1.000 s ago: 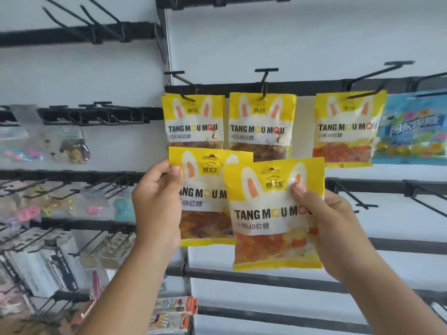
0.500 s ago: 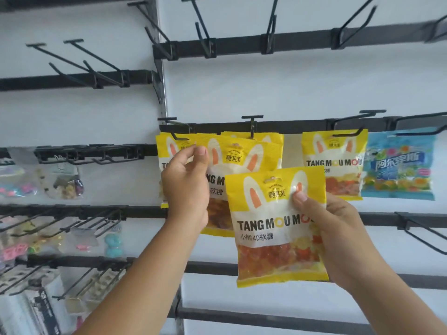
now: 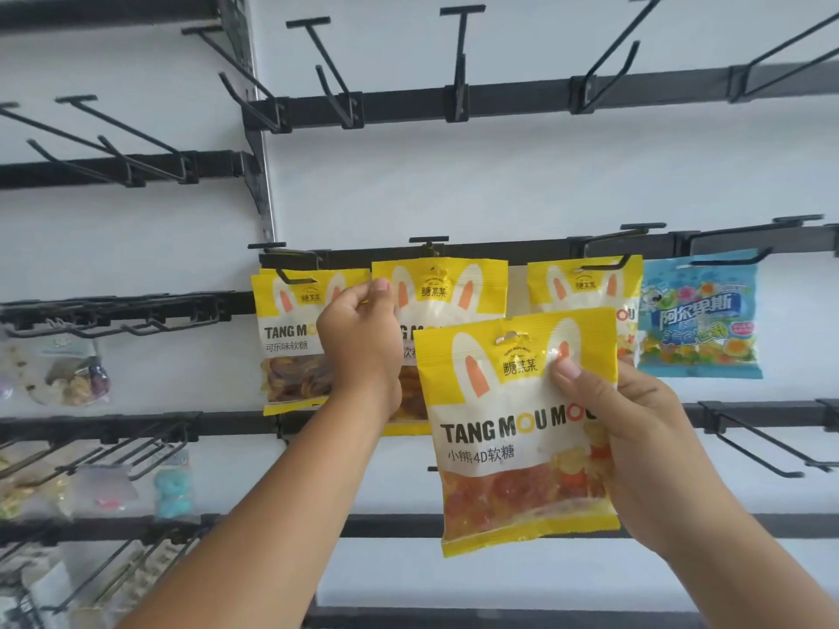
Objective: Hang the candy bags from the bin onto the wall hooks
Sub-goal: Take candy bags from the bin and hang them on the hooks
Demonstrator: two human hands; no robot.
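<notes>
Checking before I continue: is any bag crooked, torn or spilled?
Nothing stands out. The hung yellow candy bags and the blue bag look intact; only the gummy bag in the right hand tilts slightly, not yet hung.

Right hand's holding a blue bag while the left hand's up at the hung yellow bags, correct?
No: the right hand holds a yellow bag; the blue bag hangs farther right. The left hand is up at the hung yellow bags, per the head view.
</notes>
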